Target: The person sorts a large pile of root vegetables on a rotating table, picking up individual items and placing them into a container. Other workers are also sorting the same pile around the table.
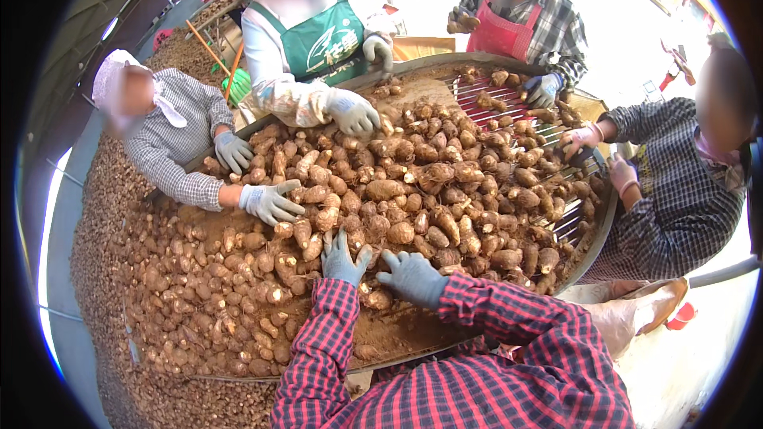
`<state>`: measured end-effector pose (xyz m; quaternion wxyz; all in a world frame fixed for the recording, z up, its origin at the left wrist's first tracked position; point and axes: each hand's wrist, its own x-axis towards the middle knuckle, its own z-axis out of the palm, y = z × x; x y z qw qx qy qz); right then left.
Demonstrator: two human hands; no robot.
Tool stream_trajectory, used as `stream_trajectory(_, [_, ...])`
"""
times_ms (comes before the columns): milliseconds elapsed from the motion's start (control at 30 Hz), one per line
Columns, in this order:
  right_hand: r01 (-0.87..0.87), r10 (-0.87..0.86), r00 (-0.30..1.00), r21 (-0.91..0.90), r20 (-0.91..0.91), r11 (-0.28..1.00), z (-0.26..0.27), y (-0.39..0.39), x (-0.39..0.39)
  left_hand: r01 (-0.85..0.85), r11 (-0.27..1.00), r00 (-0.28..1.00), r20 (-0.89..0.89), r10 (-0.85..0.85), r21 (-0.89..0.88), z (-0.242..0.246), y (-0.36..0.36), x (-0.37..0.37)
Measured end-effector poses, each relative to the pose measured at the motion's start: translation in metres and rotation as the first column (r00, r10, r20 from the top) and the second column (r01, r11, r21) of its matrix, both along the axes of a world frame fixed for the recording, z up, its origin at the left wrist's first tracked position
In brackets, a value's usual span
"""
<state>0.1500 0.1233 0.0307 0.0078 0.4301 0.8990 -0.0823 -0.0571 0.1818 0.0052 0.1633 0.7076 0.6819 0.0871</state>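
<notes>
A big heap of brown, hairy taro corms [411, 190] covers a sorting table with a raised metal rim [602, 244]. At the heap's near edge lies my left hand [343, 259] in a grey glove, fingers spread against the corms. Just right of it my right hand [411, 280], also gloved in grey, rests beside the corms with thumb and fingers apart. The two hands do not touch. Neither shows a corm held in it, though the undersides of both are hidden. Smaller corms [202, 298] lie loosely spread to the left of my sleeve.
Several co-workers stand around the table. A co-worker's gloved hand [271, 202] is close to my left hand; another's glove [354, 113] touches the far side of the heap. Metal bars [465, 98] form a grate at the right. A red bucket [681, 316] stands beyond the table.
</notes>
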Motion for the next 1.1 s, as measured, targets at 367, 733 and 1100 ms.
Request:
stream_trajectory(367, [0.05, -0.225, 0.753, -0.287, -0.619, 0.956, 0.101, -0.099, 0.115, 0.199, 0.972, 0.964, 0.154, -0.217, 0.122, -0.006, -0.007, -0.035])
stream_trajectory(733, [0.433, -0.369, 0.819, 0.052, -0.439, 0.9, 0.079, -0.105, 0.101, 0.337, 0.936, 0.916, -0.193, -0.351, -0.104, 0.032, 0.09, 0.042])
stream_trajectory(1100, [0.35, -0.244, 0.91, 0.307, -0.335, 0.885, 0.01, 0.054, 0.124, 0.771, 0.589, 0.622, 0.087, -0.778, -0.243, 0.045, -0.127, 0.012])
